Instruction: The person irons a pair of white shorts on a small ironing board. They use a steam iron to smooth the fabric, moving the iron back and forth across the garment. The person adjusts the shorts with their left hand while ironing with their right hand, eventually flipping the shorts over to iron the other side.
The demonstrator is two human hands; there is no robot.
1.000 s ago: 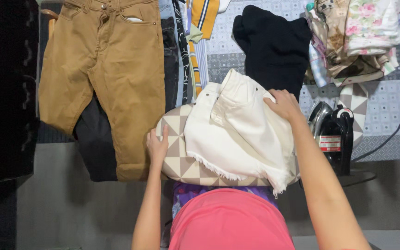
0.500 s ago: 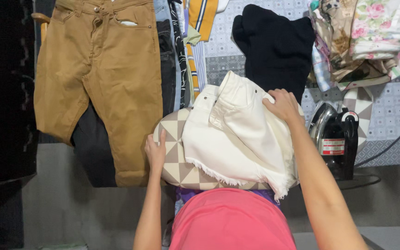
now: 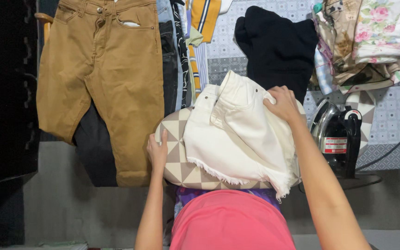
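On the patterned ironing board [image 3: 177, 162] I see left hand [image 3: 157, 150] resting flat, fingers released; right hand [image 3: 282, 103] grasping white shorts [image 3: 237, 134].

the tan trousers [image 3: 103, 78] are cut off at the waistband by the top edge, and the dark garment [image 3: 91, 148] beneath them is mostly covered. the checked ironing pad [image 3: 174, 159] is largely hidden under the white denim shorts [image 3: 237, 134]. the fingertips of the right hand [image 3: 283, 104] are tucked out of sight in the fabric. the floral pile [image 3: 376, 32] is cropped at the right.
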